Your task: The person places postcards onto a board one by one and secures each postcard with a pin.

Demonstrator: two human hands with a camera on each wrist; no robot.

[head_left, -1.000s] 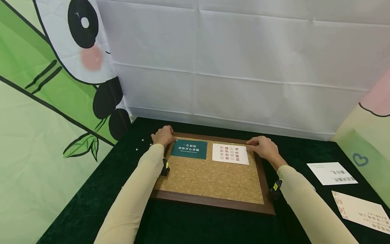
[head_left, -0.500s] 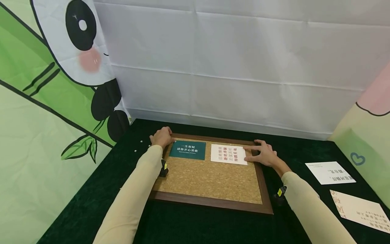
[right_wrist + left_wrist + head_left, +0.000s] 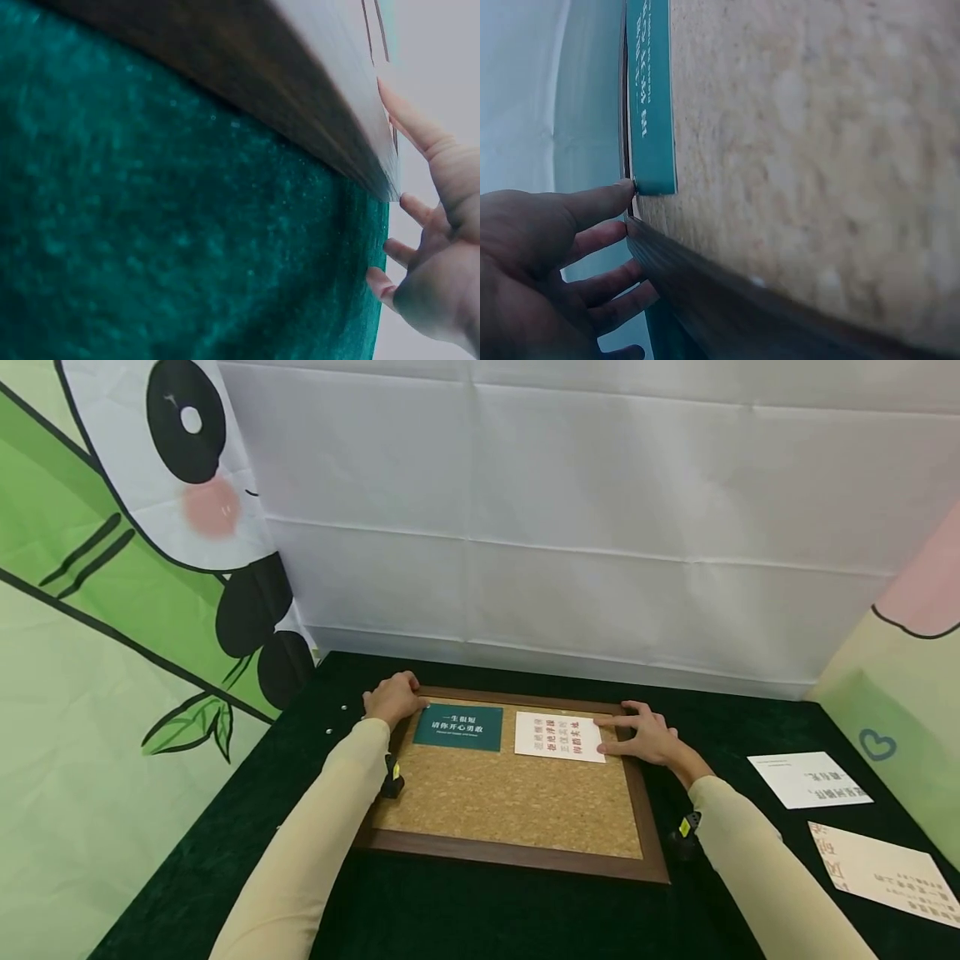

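- On the counter (image 3: 487, 910), a cork board (image 3: 510, 802) holds a teal card (image 3: 459, 727) and a white card (image 3: 559, 737).
- Left grip (image 3: 392, 697): loose, thumb at the teal corner.
- Right grip (image 3: 649, 737): spread, touching the white card.

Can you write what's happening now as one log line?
left grip: at teal card corner | right grip: at white card edge | both cards: on board | two other cards: on table

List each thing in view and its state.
Cork board: resting on green cloth
Teal card: on board, upper left
White card: on board, upper right
Loose cards: off board, right
Small studs: loose, left of board
Left hand: thumb at teal card's corner
Right hand: spread, at white card's right edge
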